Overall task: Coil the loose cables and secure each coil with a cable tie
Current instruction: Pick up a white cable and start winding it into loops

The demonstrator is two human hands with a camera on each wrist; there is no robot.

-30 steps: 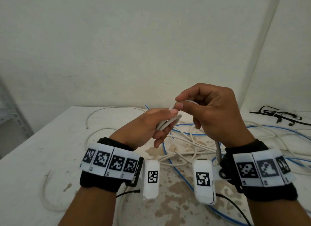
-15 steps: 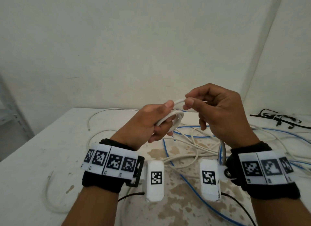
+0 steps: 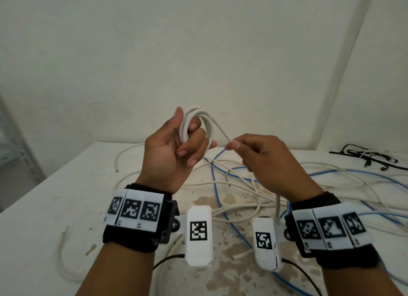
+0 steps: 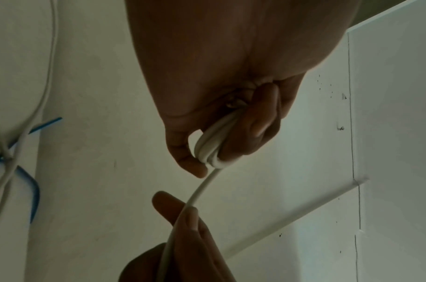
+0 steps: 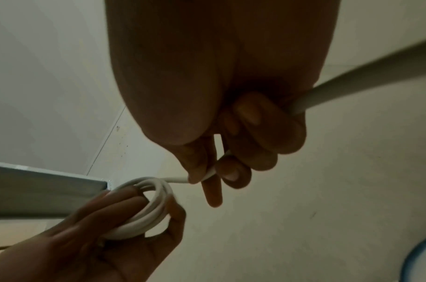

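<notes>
My left hand point(image 3: 176, 150) is raised above the table and grips a small coil of white cable point(image 3: 208, 125), thumb on one side and fingers through the loops. The same white coil point(image 4: 210, 147) shows between thumb and fingers in the left wrist view, and the coil point(image 5: 149, 215) lies low left in the right wrist view. A straight run of this cable point(image 3: 221, 132) leaves the coil to my right hand point(image 3: 265, 161), which pinches it between thumb and forefinger; the cable point(image 5: 352, 84) then passes through the palm and trails down past the wrist.
Loose white cables point(image 3: 242, 194) and blue cables point(image 3: 217, 192) lie tangled over the stained white table point(image 3: 44, 218). A bundle of black cable ties point(image 3: 366, 159) lies at the far right. White walls stand close behind, and a grey shelf frame point(image 3: 13, 141) is at the left.
My left hand has lifted and turned palm toward me, showing the coil as an open loop. My right hand has drawn away to the right and lower, stretching a short length of cable.
</notes>
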